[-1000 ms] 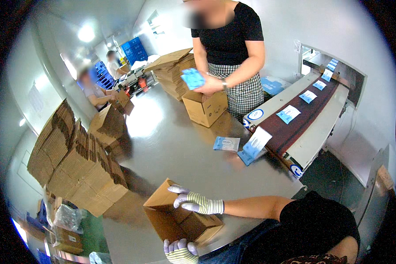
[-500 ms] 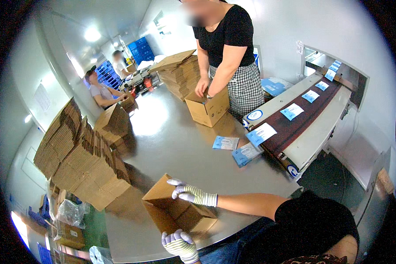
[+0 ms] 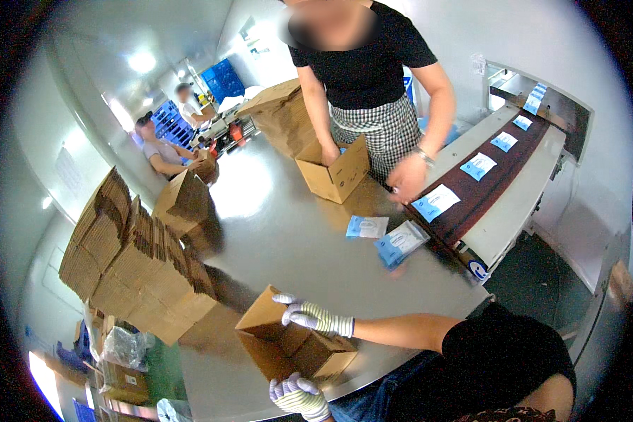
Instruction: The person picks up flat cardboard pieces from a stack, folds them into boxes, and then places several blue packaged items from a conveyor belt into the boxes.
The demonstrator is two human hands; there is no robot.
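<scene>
An opened cardboard box (image 3: pixel 269 352) lies tilted near the table's front edge, its inside showing. My right hand (image 3: pixel 318 318), in a striped knit glove, is closed at the box's upper edge, with its fingers over the rim. At the lower edge of the box, my left hand (image 3: pixel 299 397) wears a matching glove and has its fingers curled on the cardboard. Some fingertips are hidden. Beyond the box, one blue-and-white packet (image 3: pixel 366 226) lies flat on the table beside a small pile of packets (image 3: pixel 401 244).
A tall stack of flattened cartons (image 3: pixel 141 274) stands at left on the metal table (image 3: pixel 281 246). Packets ride a dark conveyor belt (image 3: pixel 496 179) at right. Across the table, a co-worker (image 3: pixel 362 77) has one hand in another box (image 3: pixel 334 176). Further people work behind.
The co-worker's one hand has moved out of their box toward the belt's end. Packets on the belt have shifted. My view has tilted slightly; my hands stay at the box.
</scene>
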